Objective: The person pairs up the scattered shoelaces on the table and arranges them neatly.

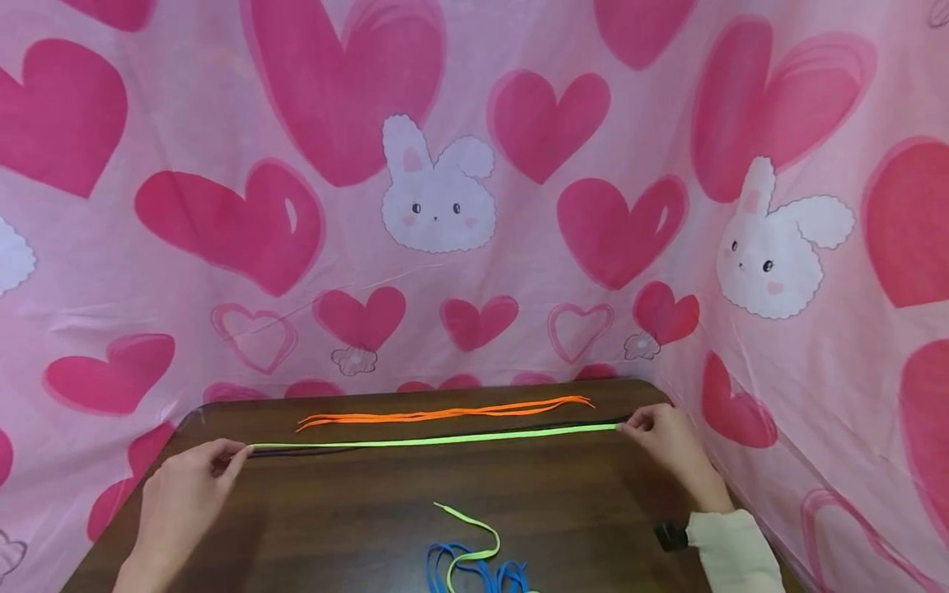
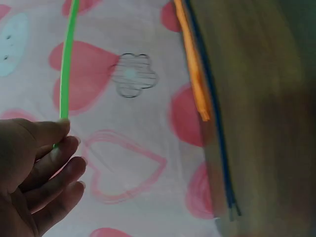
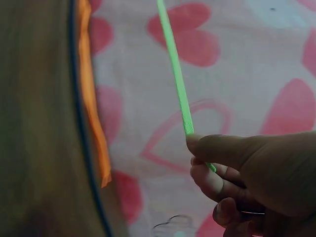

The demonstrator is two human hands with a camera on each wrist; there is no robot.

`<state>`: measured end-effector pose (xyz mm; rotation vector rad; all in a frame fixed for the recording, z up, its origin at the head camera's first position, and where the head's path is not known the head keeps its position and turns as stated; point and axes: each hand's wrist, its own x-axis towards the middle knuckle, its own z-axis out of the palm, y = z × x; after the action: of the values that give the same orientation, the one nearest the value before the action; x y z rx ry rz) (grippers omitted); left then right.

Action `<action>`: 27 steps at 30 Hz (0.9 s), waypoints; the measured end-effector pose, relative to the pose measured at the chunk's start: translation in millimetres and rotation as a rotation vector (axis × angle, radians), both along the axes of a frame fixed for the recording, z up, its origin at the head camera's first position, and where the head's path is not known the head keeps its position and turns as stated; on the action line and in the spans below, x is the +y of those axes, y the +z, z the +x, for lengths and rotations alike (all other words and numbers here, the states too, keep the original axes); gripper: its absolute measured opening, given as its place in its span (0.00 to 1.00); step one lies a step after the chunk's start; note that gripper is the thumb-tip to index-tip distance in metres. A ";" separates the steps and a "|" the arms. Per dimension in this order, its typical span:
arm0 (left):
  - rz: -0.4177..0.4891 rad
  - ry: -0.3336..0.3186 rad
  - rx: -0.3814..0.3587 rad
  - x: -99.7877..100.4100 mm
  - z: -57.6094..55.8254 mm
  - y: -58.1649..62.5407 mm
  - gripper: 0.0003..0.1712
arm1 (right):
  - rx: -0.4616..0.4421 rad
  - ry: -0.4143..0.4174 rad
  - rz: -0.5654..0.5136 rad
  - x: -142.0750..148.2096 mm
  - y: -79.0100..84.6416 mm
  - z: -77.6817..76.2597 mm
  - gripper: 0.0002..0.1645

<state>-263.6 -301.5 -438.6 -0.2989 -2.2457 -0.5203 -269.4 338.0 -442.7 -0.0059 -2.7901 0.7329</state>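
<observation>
A bright green shoelace [image 1: 452, 440] is stretched taut from side to side between both hands. My left hand [image 1: 191, 486] pinches one end between thumb and forefinger, as the left wrist view also shows. At the other end, my right hand [image 1: 670, 449] pinches it, and a short green tip pokes out below the thumb in the right wrist view. In the head view the lace overlaps a dark shoelace [image 2: 216, 108] laid lengthwise on the table. Just behind lie orange shoelaces [image 1: 445, 413], stretched out side by side.
At the near edge of the wooden table [image 1: 356, 502] lies a loose tangle of blue shoelaces [image 1: 511, 574] with another yellow-green shoelace [image 1: 478, 523] curling over it. A pink cloth [image 1: 519, 247] with hearts and rabbits hangs behind the table and along its sides.
</observation>
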 end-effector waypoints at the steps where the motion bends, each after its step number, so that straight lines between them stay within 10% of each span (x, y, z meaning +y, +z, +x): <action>1: -0.005 0.004 -0.036 0.6 -0.6 -3.7 0.06 | -0.017 -0.013 0.015 1.2 -4.6 -1.8 0.10; 12: -0.097 -0.038 -0.331 -9.2 -25.3 -45.3 0.02 | -0.093 0.002 0.100 -2.3 -33.3 -20.6 0.03; 27: -0.142 -0.029 -0.584 -6.4 -48.2 -63.5 0.05 | -0.187 -0.026 0.135 6.7 -60.2 -46.6 0.09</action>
<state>-311.8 -307.9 -502.1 -0.2765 -2.8566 -0.5098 -316.0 344.7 -502.9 -0.0890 -3.0056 0.5622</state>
